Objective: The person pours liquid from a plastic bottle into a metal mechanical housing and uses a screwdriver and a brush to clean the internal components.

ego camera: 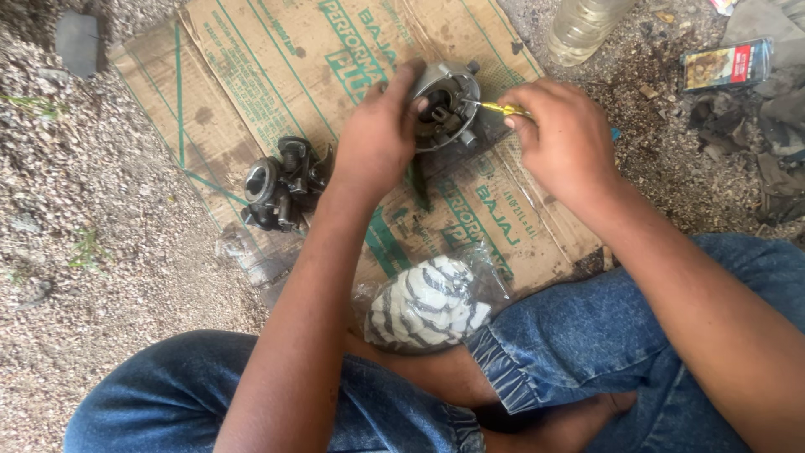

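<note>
Plastic bottle cropped at top edge

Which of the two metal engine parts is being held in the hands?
The round grey part, gripped by the left hand; the darker part lies untouched on the cardboard.

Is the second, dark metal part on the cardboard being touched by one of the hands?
No: the dark metal part lies alone on the cardboard, while the left hand holds the grey round part farther right.
</note>
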